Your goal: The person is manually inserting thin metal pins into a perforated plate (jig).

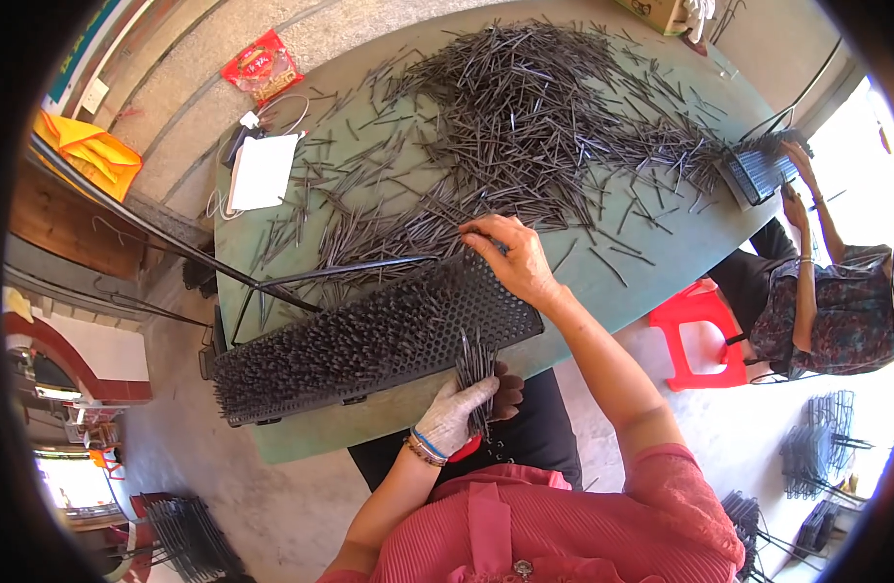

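Observation:
A long black rack (500, 313) with a grid of round holes lies slanted along the near edge of the table. Short dark sticks (321, 340) stand packed upright in its left and middle holes, while the holes at its right end show bare. My left hand (449, 418), in a pale glove with dark fingertips, is closed around a bundle of dark sticks (474, 364) just below the rack. Over the rack's far right edge, my bare right hand (515, 260) has thumb and fingers pinched together. What they pinch, if anything, is too small to make out.
A large heap of loose dark sticks (525, 107) covers the green table (661, 243). A white sheet (264, 173), a cable and a red packet (262, 68) are at the far left. On the right, another person (826, 301) handles a similar rack (758, 170) beside a red stool (695, 325).

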Available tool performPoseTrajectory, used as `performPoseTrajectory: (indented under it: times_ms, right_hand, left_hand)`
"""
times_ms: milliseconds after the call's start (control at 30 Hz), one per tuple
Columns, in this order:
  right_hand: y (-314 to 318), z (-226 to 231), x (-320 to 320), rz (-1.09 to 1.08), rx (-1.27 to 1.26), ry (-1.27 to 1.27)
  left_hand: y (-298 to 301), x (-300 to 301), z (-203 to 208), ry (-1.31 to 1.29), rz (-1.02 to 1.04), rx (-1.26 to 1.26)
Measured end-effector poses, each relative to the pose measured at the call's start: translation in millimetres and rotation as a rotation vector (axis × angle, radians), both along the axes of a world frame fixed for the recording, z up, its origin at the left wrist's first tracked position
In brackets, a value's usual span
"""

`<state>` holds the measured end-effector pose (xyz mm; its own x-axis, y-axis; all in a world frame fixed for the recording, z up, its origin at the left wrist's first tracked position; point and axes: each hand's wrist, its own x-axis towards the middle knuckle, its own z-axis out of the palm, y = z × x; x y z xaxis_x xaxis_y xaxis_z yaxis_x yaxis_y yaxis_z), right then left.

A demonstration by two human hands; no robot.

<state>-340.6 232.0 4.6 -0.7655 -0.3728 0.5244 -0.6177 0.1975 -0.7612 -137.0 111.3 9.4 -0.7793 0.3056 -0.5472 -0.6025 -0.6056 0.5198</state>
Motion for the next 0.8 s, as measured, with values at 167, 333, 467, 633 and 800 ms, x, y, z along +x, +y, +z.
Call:
performPoseTrajectory:
  times_ms: [167,333,467,633,800]
  right_hand:
    - [-3.8,-11.6,2.6,0.011,-0.014,0.065]
    - [-4.3,-7.0,3.5,0.033,0.172,0.244]
    - [-3.6,-6.6,6.3,0.019,0.142,0.293]
    - [-4.6,-9.4,8.9,-0.056,0.095,0.369]
    - [-3.7,-5.5,14.6,-0.06,0.122,0.369]
  left_hand:
    - [-0.8,-1.2,-0.9,0.0,-0.01,-0.035]
    - [-0.3,-1.0,-2.0,0.003,0.006,-0.031]
    - [0.0,-0.4,-3.1,0.011,0.007,-0.02]
    - [0.6,-0.7,-1.8,0.026,-0.02,-0.022]
    - [0.1,-1.0,-2.6,0.019,-0.006,-0.038]
